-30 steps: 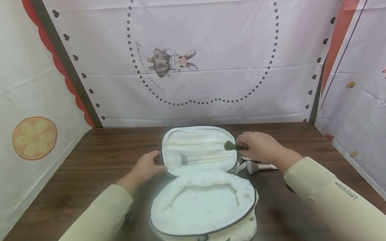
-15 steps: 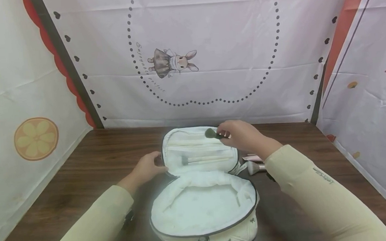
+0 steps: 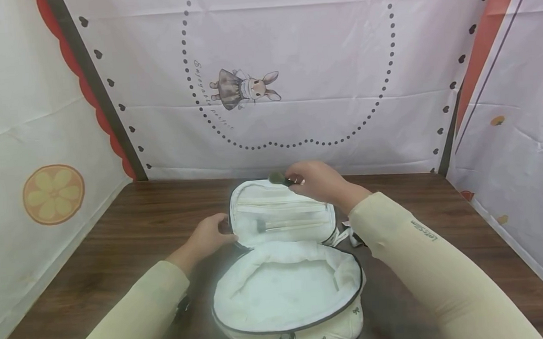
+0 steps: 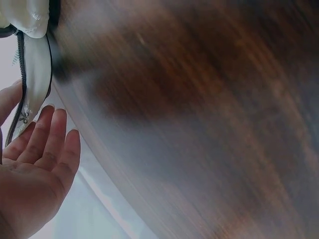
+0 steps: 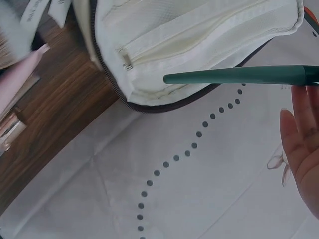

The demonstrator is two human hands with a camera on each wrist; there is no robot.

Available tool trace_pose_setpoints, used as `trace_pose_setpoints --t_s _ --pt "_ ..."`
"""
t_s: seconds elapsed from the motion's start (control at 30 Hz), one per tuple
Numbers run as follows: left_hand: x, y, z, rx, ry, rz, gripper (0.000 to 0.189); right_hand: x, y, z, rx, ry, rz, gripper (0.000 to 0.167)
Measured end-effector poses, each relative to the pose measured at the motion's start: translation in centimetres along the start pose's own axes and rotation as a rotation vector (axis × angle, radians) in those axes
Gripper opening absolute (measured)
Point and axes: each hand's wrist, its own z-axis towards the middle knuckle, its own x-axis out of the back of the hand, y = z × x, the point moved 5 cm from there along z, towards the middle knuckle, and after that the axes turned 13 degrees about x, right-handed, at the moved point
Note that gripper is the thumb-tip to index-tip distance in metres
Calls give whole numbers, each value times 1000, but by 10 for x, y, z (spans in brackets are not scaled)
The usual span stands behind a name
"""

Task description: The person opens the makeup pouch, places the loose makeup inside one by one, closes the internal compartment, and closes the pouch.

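Note:
A cream cosmetic bag (image 3: 332,325) with dark zip edging lies unzipped, its lid (image 3: 254,196) tipped back. My left hand (image 3: 205,237) holds the lid's left edge; in the left wrist view, thumb and fingers sit on either side of that edge (image 4: 36,74). My right hand (image 3: 321,183) grips a makeup brush (image 3: 277,178) above the lid's upper edge, bristles pointing left. Its tapered green handle (image 5: 234,75) shows in the right wrist view, while the bristles are out of that frame. Another brush (image 3: 299,223) lies across the lid's sheer lower pocket.
To the right of the lid, a loose brush (image 3: 354,239) is partly hidden behind my right sleeve. The right wrist view shows pale bristles (image 5: 12,42) and pink objects (image 5: 22,74) there. A printed cloth (image 3: 331,71) hangs behind the dark wooden table (image 3: 175,208).
My right hand has carried the green-handled brush leftward and up, from the lid's right side to above its upper edge. My left hand stays at the lid's left edge.

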Motion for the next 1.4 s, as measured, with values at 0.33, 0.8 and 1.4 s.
trace_pose_setpoints --t_s 0.33,0.8,1.4 --pt "0 -2 1 0 5 -8 64 -10 -1 20 -23 11 83 25" --pt "-2 -4 5 -27 7 -22 63 -22 -4 31 -31 -9 93 28" --pt "0 -4 5 -41 16 -23 60 -51 2 41 -18 -189 2 29"
